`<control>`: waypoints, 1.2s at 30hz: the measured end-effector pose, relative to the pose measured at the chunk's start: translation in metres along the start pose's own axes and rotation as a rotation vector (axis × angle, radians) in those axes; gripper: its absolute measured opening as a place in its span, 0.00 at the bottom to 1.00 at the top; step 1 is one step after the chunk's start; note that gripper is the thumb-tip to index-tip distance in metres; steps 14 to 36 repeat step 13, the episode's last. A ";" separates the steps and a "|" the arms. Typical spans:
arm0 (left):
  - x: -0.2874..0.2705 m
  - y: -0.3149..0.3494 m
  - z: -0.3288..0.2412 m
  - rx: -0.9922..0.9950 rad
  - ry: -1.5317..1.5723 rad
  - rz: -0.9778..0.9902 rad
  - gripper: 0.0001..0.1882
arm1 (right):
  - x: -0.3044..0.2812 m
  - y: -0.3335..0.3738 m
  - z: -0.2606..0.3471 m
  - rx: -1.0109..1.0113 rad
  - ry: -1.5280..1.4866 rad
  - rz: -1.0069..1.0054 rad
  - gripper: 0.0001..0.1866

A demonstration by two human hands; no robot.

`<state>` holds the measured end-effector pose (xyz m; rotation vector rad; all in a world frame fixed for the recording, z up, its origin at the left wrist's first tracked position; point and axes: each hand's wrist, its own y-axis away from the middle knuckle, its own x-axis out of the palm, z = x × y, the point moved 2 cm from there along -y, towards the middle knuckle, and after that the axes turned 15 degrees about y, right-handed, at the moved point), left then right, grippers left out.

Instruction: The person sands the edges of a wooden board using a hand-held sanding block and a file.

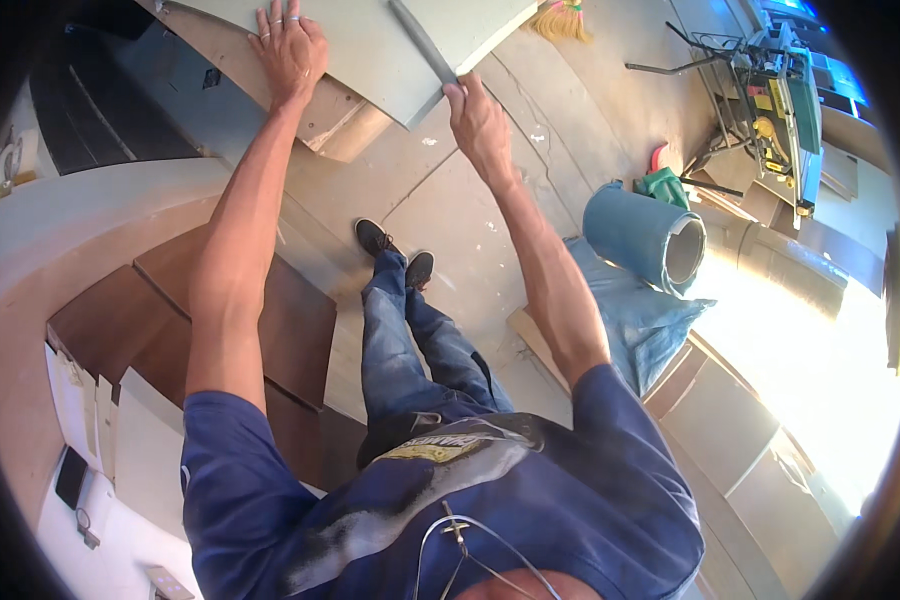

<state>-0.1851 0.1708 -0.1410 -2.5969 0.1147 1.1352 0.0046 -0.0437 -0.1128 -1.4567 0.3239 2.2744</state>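
A pale grey-white panel reaches toward me at the top of the head view, resting over a wooden board. My left hand lies flat on the panel's left part, fingers stretched out, with rings on them. In my right hand, the fingers are wrapped round the near end of a long, flat grey file. The file slants away to the left across the panel, near its right corner. The end inside my fist is hidden.
Broom bristles show beyond the panel. To the right lie a blue drum on its side, a blue sheet and a green cloth. A folding stand with tools is farther right. Brown boards lean at my left.
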 end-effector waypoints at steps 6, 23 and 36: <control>-0.012 0.002 0.001 -0.041 -0.028 0.034 0.28 | 0.006 0.048 -0.006 0.042 -0.038 0.117 0.13; -0.012 -0.006 0.009 -0.091 -0.057 0.066 0.29 | 0.023 0.024 -0.011 -0.002 -0.050 0.035 0.16; -0.012 -0.006 0.009 -0.091 -0.057 0.066 0.29 | 0.023 0.024 -0.011 -0.002 -0.050 0.035 0.16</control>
